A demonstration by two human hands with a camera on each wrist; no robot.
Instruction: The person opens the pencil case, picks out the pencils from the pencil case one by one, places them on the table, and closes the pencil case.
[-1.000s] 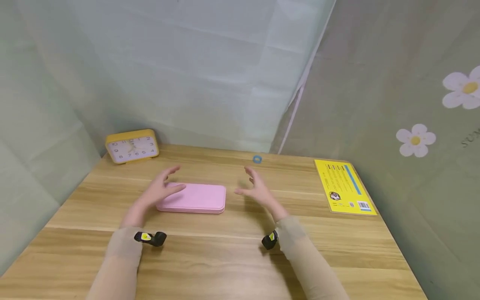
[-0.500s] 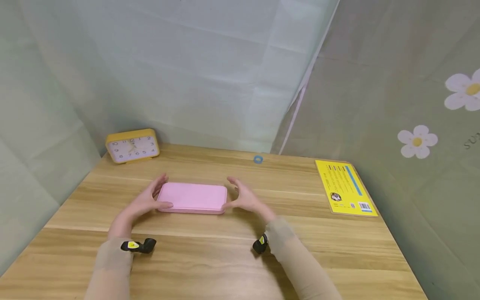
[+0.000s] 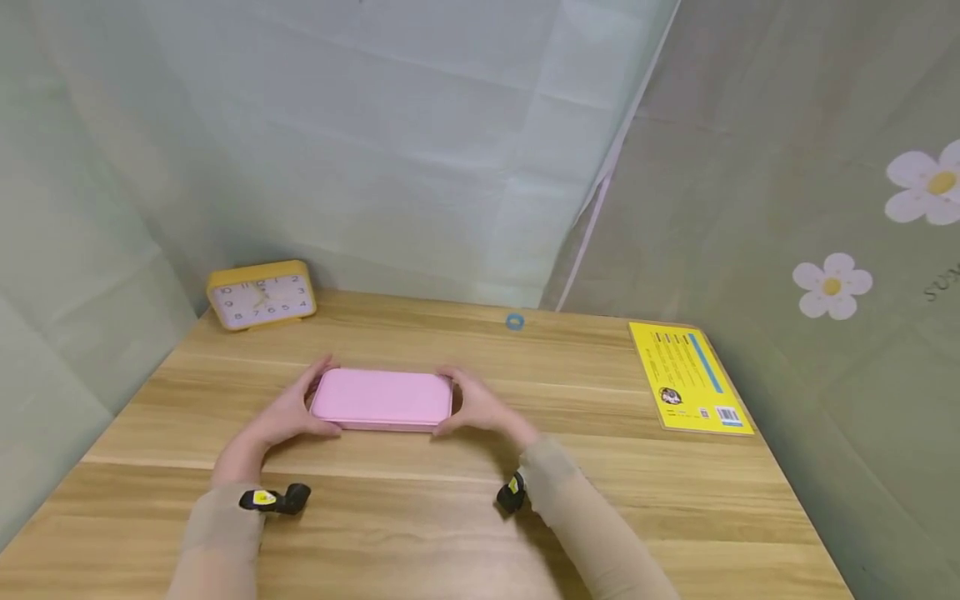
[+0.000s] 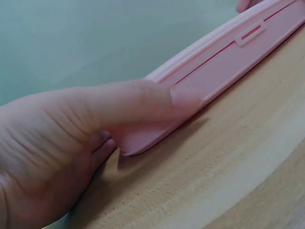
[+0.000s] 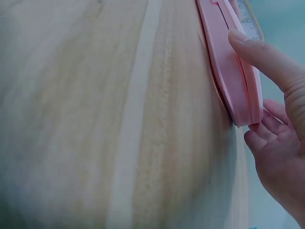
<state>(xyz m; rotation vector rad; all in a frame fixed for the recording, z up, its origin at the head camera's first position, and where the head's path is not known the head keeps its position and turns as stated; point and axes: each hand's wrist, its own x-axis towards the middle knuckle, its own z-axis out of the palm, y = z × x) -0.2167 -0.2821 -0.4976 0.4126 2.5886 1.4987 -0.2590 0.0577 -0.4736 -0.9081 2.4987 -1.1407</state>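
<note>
A pink pencil case (image 3: 382, 398) with rounded corners lies closed and lengthwise on the wooden table. My left hand (image 3: 288, 412) grips its left end, thumb along the near side and fingers behind. At the opposite end my right hand (image 3: 480, 408) holds the case the same way. The left wrist view shows the thumb of the left hand (image 4: 62, 124) pressed on the near wall of the case (image 4: 214, 71), which has a seam and a small slotted catch. In the right wrist view, the fingers of the right hand (image 5: 281, 157) curl round the case's end (image 5: 228, 67).
A yellow alarm clock (image 3: 262, 298) stands at the back left of the table (image 3: 420, 525). Near the back edge lies a small blue ring (image 3: 514, 322). A yellow printed booklet (image 3: 690, 379) lies at the right. Cloth curtains (image 3: 420, 167) enclose the back and sides.
Both hands have come down and inward from above the table to the two ends of the pencil case and taken hold of it. The case has hardly shifted.
</note>
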